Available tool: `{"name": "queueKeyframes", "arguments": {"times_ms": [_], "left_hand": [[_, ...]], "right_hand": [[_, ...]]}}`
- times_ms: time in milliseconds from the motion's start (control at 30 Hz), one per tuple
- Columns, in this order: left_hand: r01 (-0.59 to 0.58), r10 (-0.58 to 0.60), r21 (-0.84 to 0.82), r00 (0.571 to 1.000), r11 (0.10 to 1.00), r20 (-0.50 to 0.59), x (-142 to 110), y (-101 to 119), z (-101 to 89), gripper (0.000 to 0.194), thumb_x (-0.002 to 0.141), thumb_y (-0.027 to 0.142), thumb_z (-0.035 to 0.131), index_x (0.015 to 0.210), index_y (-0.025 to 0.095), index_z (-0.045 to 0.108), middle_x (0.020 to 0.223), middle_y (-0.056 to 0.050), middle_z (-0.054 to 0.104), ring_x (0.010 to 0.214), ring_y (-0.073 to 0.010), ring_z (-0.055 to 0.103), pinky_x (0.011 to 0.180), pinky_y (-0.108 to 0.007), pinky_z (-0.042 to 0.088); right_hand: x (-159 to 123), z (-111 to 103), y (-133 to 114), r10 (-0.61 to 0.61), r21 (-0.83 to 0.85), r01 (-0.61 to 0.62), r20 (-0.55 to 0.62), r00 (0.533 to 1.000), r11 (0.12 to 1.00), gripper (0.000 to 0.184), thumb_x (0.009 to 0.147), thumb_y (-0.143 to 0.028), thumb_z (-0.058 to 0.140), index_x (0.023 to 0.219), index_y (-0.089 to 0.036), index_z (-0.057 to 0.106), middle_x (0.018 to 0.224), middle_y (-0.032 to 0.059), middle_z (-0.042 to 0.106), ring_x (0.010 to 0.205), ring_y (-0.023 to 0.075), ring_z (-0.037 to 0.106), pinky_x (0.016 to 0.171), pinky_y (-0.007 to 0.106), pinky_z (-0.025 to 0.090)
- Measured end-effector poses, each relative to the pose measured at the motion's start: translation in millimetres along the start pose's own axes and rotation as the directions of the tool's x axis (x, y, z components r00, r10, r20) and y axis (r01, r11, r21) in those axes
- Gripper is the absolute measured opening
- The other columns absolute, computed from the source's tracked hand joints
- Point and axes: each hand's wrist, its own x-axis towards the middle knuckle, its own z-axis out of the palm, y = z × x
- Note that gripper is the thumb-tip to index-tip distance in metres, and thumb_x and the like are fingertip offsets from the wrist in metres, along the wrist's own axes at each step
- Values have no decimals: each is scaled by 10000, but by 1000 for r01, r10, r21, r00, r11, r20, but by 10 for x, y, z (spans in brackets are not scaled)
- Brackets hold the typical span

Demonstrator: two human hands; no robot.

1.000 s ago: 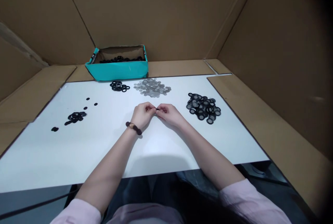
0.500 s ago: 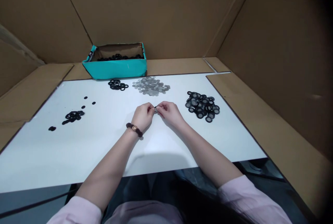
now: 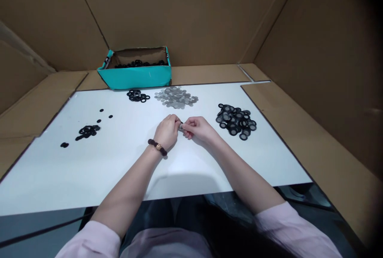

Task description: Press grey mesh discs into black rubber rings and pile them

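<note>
My left hand (image 3: 168,130) and my right hand (image 3: 197,127) meet fingertip to fingertip above the middle of the white board (image 3: 125,162). Both are closed in a pinch on one small dark ring with a grey centre (image 3: 180,125) held between them. A dark bead bracelet (image 3: 157,146) circles my left wrist. Just right of my right hand lies a heap of black rings with grey mesh centres (image 3: 236,121). Beyond my hands sits a pile of grey mesh discs (image 3: 176,98), and a small cluster of black rings (image 3: 137,96) lies to its left.
A teal box (image 3: 137,69) holding black rings stands at the back on the cardboard. Another small heap of black rings (image 3: 87,130) and a few loose black bits lie on the board's left side. Cardboard walls enclose the back and right.
Both hands stay pinched together on the small piece, shifting slightly nearer and working it between the fingertips. The view has drifted a little; the piles have not moved.
</note>
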Motion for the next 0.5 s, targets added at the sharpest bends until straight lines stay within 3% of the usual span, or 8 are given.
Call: {"name": "queueKeyframes", "arguments": {"times_ms": [167, 300, 500], "left_hand": [[160, -159, -161, 987, 974, 16, -12, 79, -53, 179, 867, 195, 402, 744, 182, 531, 738, -40, 628, 704, -174, 556, 683, -289, 419], [153, -122, -263, 984, 953, 128, 16, 44, -177, 154, 786, 223, 469, 652, 181, 532, 636, -2, 590, 625, -146, 511, 620, -262, 389], [184, -89, -382, 964, 906, 252, 52, -73, -267, 151, 674, 265, 530, 670, 154, 632, 639, -7, 603, 606, -122, 495, 561, -232, 370]], "right_hand": [[37, 48, 21, -43, 1, 43, -48, 998, 999, 300, 710, -383, 673, 570, -155, 537, 482, 3, 544, 444, 86, 474, 454, 232, 377], [30, 72, -16, -111, 38, 112, -23, 994, 993, 258, 764, -323, 596, 588, -181, 471, 456, -73, 386, 453, 59, 346, 471, 214, 276], [-21, 65, -53, -36, 54, 28, 136, 990, 998, 144, 772, -181, 522, 644, -184, 456, 497, -73, 392, 481, 66, 341, 516, 214, 265]]}}
